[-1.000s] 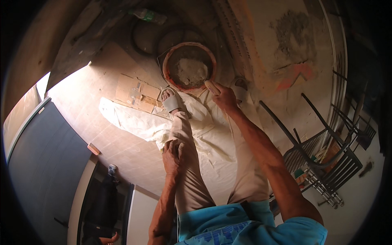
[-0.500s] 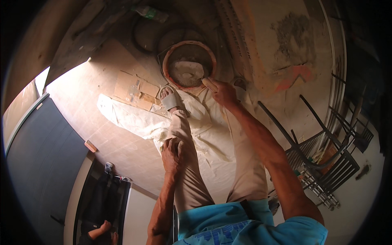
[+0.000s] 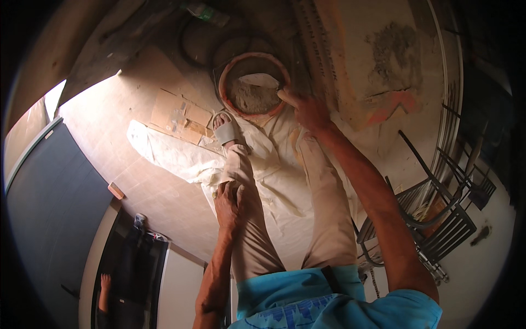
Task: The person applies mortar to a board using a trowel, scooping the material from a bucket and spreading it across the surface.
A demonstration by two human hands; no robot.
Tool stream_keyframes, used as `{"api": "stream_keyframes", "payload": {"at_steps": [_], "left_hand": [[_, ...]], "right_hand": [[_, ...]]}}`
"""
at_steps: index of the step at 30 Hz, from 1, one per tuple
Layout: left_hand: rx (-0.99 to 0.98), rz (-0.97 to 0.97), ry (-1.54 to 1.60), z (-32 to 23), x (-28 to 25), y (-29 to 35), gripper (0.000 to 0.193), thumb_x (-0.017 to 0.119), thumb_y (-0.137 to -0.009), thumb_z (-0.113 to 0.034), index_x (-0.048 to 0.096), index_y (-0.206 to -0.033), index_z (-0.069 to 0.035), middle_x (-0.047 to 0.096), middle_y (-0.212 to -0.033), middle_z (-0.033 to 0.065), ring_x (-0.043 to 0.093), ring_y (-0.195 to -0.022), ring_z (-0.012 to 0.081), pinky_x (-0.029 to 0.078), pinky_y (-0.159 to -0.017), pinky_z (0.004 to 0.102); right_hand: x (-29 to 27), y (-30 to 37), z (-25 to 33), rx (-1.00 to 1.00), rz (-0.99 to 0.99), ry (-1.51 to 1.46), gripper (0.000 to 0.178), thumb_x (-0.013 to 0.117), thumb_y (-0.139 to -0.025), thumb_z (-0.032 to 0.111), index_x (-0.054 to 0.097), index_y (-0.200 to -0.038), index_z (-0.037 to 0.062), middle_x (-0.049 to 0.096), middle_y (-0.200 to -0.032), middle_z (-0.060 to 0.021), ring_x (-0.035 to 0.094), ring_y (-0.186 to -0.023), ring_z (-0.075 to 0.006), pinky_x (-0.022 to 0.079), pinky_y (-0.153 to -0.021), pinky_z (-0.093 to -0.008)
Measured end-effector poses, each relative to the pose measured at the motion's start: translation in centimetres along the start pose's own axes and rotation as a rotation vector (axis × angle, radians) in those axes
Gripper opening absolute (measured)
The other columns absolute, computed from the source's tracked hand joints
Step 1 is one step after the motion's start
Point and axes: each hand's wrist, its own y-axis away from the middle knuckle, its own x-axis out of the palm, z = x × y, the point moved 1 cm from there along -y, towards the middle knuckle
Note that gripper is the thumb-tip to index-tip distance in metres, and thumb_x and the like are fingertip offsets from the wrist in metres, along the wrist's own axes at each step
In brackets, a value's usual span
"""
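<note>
- We judge the step in hand to be working the grey mix (image 3: 252, 98) inside the round bucket (image 3: 283, 67), either turning it or gathering a load; from this single moment we cannot say which.
- The bucket stands on the floor ahead of us, just beyond the left sandal (image 3: 224, 134), its reddish rim facing up towards us.
- Our right hand (image 3: 313, 112) is closed around the handle (image 3: 287, 97) of a trowel (image 3: 259, 80), just at the bucket's right rim. The pale blade lies within the bucket, at the far side of the mix.
- Our left hand (image 3: 229, 204) rests on the left trouser leg (image 3: 239, 167) near the knee, fingers bent over the cloth. It looks like a brace for leaning forward, and we cannot tell whether anything sits beneath the palm.
- The next move, as we judge it, calls for keeping the blade low in the mix and drawing it through, the wrist turning so the load stays on the metal.
- Clearing the rim would need a level lift; a tilted blade could drop mix onto the pale sheet (image 3: 164, 156) or the cardboard (image 3: 181, 118) beside the sandal.
</note>
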Motion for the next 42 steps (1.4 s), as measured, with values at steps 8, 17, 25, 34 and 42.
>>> {"api": "stream_keyframes", "payload": {"at_steps": [8, 17, 25, 34, 42], "left_hand": [[-0.030, 0.004, 0.025, -0.2, 0.0, 0.1, 0.037, 0.061, -0.098, -0.035, 0.064, -0.119, -0.004, 0.060, -0.122, 0.0184, 0.056, -0.112, 0.0399, 0.044, -0.096, 0.0467], [-0.051, -0.008, 0.033, -0.3, -0.1, 0.1, 0.035, 0.061, -0.098, -0.035, 0.065, -0.117, -0.005, 0.062, -0.119, 0.0178, 0.057, -0.109, 0.0397, 0.045, -0.094, 0.0468], [-0.039, -0.041, 0.043, -0.6, -0.4, -0.1, 0.036, 0.062, -0.097, -0.035, 0.065, -0.117, -0.005, 0.062, -0.117, 0.0182, 0.058, -0.106, 0.0400, 0.045, -0.092, 0.0472], [-0.021, -0.039, 0.022, -0.3, -0.2, -0.3, 0.035, 0.063, -0.097, -0.034, 0.066, -0.115, -0.004, 0.063, -0.116, 0.0195, 0.060, -0.105, 0.0413, 0.047, -0.090, 0.0485], [0.049, -0.043, -0.011, -0.2, 0.4, -0.6, 0.034, 0.064, -0.096, -0.032, 0.066, -0.114, -0.004, 0.063, -0.115, 0.0196, 0.060, -0.103, 0.0412, 0.048, -0.089, 0.0487]], "right_hand": [[-0.8, -3.2, 1.4, -0.318, 0.032, 0.397, 0.047, 0.057, -0.089, 0.008, 0.059, -0.135, 0.0181, 0.064, -0.114, -0.0130, 0.069, -0.095, -0.0302, 0.057, -0.077, -0.0428], [-2.7, -4.1, 0.4, -0.498, 0.125, 0.726, 0.040, 0.060, -0.086, 0.010, 0.064, -0.126, 0.0107, 0.061, -0.107, -0.0094, 0.062, -0.105, -0.0281, 0.053, -0.086, -0.0399], [-5.4, -1.4, 1.0, -0.385, 0.107, 0.768, 0.035, 0.061, -0.084, 0.009, 0.068, -0.117, 0.0114, 0.061, -0.101, -0.0098, 0.067, -0.086, -0.0286, 0.056, -0.075, -0.0401], [-2.0, -1.3, 0.5, -0.202, -0.030, 0.411, 0.035, 0.060, -0.084, 0.007, 0.067, -0.118, 0.0119, 0.063, -0.104, -0.0124, 0.069, -0.082, -0.0317, 0.058, -0.074, -0.0434], [-1.4, 3.6, -0.8, -0.042, -0.081, 0.294, 0.056, 0.068, -0.077, 0.011, 0.063, -0.131, 0.0221, 0.067, -0.102, -0.0123, 0.068, -0.094, -0.0309, 0.056, -0.079, -0.0439]]}}
